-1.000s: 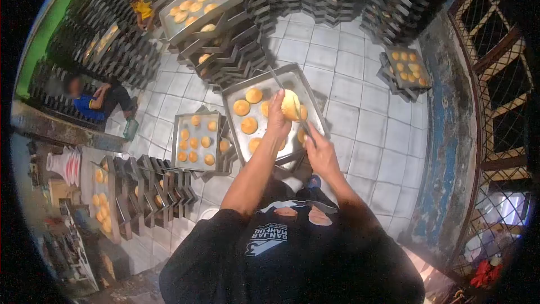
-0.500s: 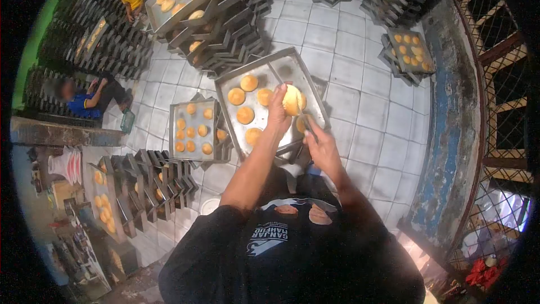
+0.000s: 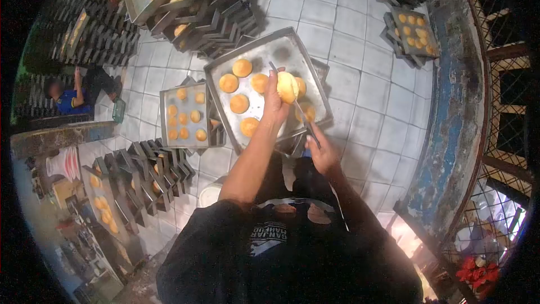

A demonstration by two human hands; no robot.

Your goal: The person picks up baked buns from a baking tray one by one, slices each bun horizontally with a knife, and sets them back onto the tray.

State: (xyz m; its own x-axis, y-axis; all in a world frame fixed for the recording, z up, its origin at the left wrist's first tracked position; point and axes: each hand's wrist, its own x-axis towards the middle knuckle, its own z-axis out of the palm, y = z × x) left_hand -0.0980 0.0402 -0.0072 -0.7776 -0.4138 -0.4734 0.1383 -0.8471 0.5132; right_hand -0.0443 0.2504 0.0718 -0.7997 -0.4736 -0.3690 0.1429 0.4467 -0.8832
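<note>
My left hand (image 3: 273, 105) is closed around a round golden bun (image 3: 286, 86), held above a metal baking tray (image 3: 262, 55). A pale cut shows along the bun's right side. In my right hand (image 3: 324, 153) is a long knife (image 3: 302, 115) with a dark handle. Its blade slants up and left to the bun, and the tip shows beyond the bun's far side. How deep the blade sits in the bun I cannot tell. Several whole buns (image 3: 242, 68) lie on the tray below, some partly hidden by my hands.
A smaller tray of buns (image 3: 184, 118) stands to the left. Stacked trays (image 3: 208, 19) rise at the back left, and others (image 3: 413, 36) at the right. More tray stacks (image 3: 146, 177) are at lower left. Another person (image 3: 76, 98) in blue sits far left.
My right hand has drawn back toward my body, and more of the knife shows between it and the bun. My left hand still holds the bun. The view has shifted slightly.
</note>
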